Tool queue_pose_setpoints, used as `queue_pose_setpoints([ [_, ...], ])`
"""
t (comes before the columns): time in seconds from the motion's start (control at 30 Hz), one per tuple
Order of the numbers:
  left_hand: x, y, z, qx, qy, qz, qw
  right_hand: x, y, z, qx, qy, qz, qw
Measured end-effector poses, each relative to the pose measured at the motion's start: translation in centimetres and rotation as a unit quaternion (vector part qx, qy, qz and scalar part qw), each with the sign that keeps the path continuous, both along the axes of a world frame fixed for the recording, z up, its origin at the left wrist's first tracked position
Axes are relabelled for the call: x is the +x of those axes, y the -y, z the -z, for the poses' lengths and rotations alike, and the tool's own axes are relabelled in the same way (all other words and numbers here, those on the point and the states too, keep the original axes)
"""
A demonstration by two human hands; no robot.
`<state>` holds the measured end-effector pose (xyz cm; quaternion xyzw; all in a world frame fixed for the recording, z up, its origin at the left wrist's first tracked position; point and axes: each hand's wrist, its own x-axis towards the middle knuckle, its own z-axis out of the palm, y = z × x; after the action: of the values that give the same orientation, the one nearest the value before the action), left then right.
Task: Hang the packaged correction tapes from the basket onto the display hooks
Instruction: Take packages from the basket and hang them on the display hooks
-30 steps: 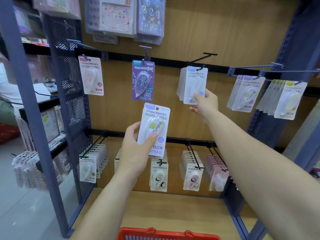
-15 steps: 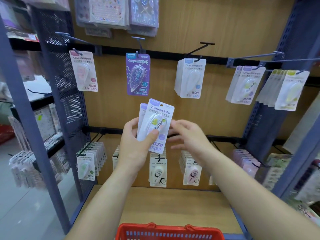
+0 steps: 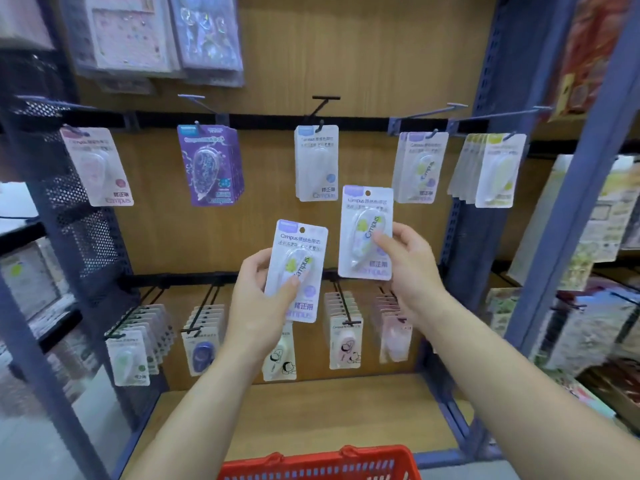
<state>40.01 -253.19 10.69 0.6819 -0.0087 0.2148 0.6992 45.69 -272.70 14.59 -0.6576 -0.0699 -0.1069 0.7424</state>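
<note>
Separately, left hand (image 3: 254,306), right hand (image 3: 414,275), gripping packs (image 3: 302,241)

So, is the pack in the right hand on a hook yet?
Off. The right hand holds the pack free, its hole empty.

The red basket (image 3: 322,464) is cut by the bottom edge — only its rim shows, its contents out of view. The left hand (image 3: 256,306) covers the lower left corner of the left pack (image 3: 301,258) and part of a cartoon pack (image 3: 282,362) behind. The right hand (image 3: 412,271) hides the right pack (image 3: 367,216) along one edge. The fine print is unreadable — the right-hand shelf goods (image 3: 588,323) blur.
</note>
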Motion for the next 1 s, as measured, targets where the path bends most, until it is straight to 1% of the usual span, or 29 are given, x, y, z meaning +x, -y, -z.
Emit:
queue_pose_setpoints([
  [0.1, 1.0, 1.8, -1.8, 0.032, 0.011, 0.011, 0.999, 2.4, 3.9, -3.1, 0.020, 0.046, 0.057, 0.997],
  [0.2, 2.2, 3.2, -3.7, 0.049, 0.024, 0.027, 0.998, 4.6, 6.2, -6.3, 0.009, 0.070, 0.106, 0.992],
  [0.33, 3.6, 4.6, -5.3, 0.065, 0.028, 0.031, 0.997, 6.9, 7.7, -8.7, 0.016, 0.061, 0.126, 0.990],
  [0.6, 4.9, 5.9, -6.6, 0.065, 0.014, 0.031, 0.997, 8.5, 9.0, -8.3, 0.003, 0.040, 0.143, 0.989],
  [0.67, 5.0, 6.1, -6.9, 0.063, 0.008, 0.028, 0.998, 9.0, 9.2, -8.5, -0.022, 0.030, 0.153, 0.988],
  [0.73, 5.3, 6.3, -7.3, 0.055, 0.000, 0.025, 0.998, 9.6, 9.2, -8.6, -0.073, 0.006, 0.161, 0.984],
  [0.77, 5.5, 6.5, -7.7, 0.051, -0.005, 0.024, 0.998, 9.9, 9.3, -8.5, -0.127, 0.000, 0.171, 0.977],
  [0.83, 6.0, 7.1, -8.4, 0.048, -0.018, 0.022, 0.998, 9.5, 9.5, -7.4, -0.238, -0.007, 0.200, 0.951],
  [0.87, 6.4, 7.4, -8.9, 0.052, -0.023, 0.024, 0.998, 8.9, 9.6, -6.5, -0.261, -0.005, 0.210, 0.942],
  [0.93, 7.5, 8.5, -10.0, 0.065, -0.029, 0.037, 0.997, 7.3, 9.9, -4.6, -0.255, 0.017, 0.212, 0.943],
  [1.0, 8.9, 9.7, -11.0, 0.082, -0.028, 0.051, 0.995, 5.9, 10.1, -2.7, -0.240, 0.035, 0.192, 0.951],
])
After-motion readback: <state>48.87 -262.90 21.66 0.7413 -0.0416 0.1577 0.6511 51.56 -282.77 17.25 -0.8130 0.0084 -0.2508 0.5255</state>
